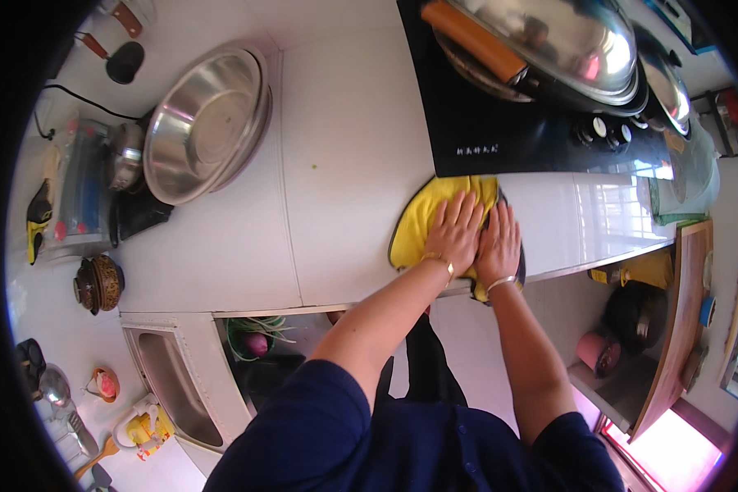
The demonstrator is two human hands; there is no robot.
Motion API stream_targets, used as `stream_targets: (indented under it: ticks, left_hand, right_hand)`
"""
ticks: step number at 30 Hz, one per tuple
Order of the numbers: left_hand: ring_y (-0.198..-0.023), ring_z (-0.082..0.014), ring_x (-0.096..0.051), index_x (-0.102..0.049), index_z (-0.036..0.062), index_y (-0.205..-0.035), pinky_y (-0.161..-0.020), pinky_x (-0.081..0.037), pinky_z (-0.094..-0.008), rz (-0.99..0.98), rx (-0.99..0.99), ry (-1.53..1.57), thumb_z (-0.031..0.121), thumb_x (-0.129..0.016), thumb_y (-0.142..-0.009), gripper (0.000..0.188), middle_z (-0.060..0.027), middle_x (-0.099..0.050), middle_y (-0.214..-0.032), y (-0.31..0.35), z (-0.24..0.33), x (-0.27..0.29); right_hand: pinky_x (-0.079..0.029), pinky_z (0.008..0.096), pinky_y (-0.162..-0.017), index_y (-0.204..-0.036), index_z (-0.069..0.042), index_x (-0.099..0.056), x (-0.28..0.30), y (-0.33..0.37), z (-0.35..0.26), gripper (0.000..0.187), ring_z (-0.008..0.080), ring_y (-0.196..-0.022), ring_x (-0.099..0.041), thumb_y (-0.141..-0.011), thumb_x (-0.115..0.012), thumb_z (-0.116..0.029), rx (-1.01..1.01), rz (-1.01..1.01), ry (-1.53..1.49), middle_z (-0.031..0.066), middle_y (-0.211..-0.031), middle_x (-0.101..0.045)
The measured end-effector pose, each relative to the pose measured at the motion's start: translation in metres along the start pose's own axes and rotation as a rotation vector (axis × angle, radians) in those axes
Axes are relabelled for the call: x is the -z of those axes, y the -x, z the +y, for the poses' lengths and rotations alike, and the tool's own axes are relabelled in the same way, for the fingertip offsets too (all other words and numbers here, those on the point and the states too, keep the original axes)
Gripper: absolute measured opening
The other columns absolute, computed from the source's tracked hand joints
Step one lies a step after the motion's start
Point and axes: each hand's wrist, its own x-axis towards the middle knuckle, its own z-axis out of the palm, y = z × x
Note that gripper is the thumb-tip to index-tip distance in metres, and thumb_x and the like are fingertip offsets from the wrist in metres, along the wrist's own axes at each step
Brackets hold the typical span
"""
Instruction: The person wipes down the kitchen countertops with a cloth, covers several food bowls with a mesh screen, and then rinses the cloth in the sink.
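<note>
A yellow cloth with a dark edge (pixel 423 215) lies on the white counter (pixel 344 189), just below the near edge of the black stove (pixel 500 152). My left hand (pixel 455 230) rests flat on it with fingers stretched out. Beside it, touching or nearly so, my right hand (pixel 498 246) presses on the cloth's right part, its fingers also straight. Part of the cloth is hidden under both palms, and its lower end hangs over the counter's front edge.
On the stove stands a pan with a shiny domed lid (pixel 566 49) and a wooden handle (pixel 476 41). Steel basins (pixel 205 123) lean at the left. A sink (pixel 172 377) is at lower left. To the right, a wooden cabinet door (pixel 672 328) stands open.
</note>
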Motion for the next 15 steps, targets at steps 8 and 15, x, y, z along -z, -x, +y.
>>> stream_targets:
  ticks: [8, 15]
  left_hand:
    - [-0.136, -0.0264, -0.019, -0.037, 0.0081, -0.135, -0.109, -0.016, -0.0454, -0.062, 0.093, -0.070, 0.025, -0.045, -0.088, 0.050, -0.0105, -0.026, -0.145, 0.021, -0.089, 0.049]
    - [-0.137, -0.0285, -0.016, -0.029, 0.0053, -0.139, -0.110, -0.011, -0.0472, 0.012, 0.211, -0.099, 0.023, -0.043, -0.089, 0.055, -0.0138, -0.024, -0.146, -0.067, -0.183, 0.058]
  right_hand:
    - [-0.021, 0.0412, -0.109, -0.127, -0.004, -0.045, -0.031, -0.035, -0.092, 0.043, 0.0268, -0.131, -0.032, -0.084, -0.044, -0.011, 0.086, 0.037, -0.175, 0.0119, -0.135, -0.042]
    - [-0.034, 0.0377, -0.100, -0.125, 0.000, -0.043, -0.060, -0.160, -0.147, 0.048, 0.0329, -0.120, -0.042, -0.078, -0.053, -0.004, 0.220, 0.214, -0.167, 0.0198, -0.129, -0.045]
